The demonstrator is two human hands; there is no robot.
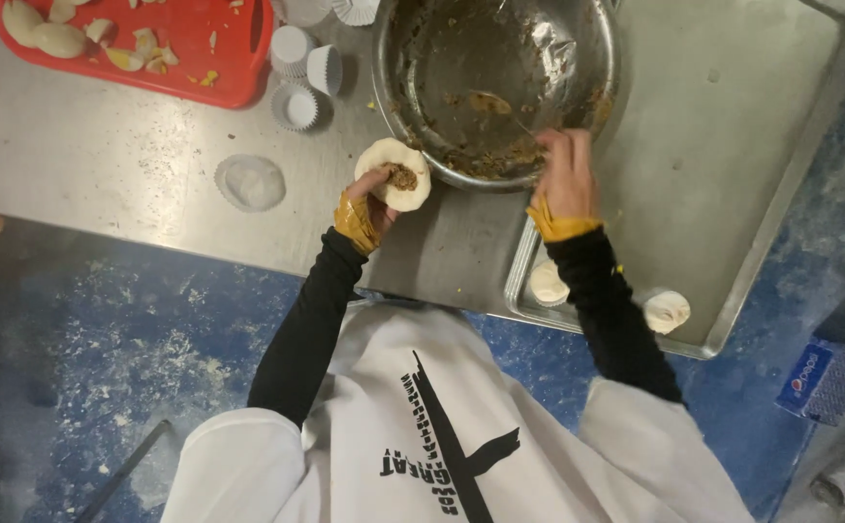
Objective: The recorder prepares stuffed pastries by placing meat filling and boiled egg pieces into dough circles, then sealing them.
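My left hand (372, 201) cups a round white dough wrapper (393, 173) with a small brown lump of filling in its middle, just left of a large metal bowl (592, 92). My right hand (564, 169) reaches over the bowl's near rim and grips a spoon (495, 105) whose tip lies in the brown filling left at the bowl's bottom. Both wrists wear yellow glove cuffs over black sleeves.
A flat dough disc (250, 182) lies on the steel table (103, 145). Several white paper cups (301, 73) stand beside a red tray (219, 87) of dough scraps. A metal baking tray (733, 174) on the right holds two filled buns (666, 310) near its front edge. Blue floor below.
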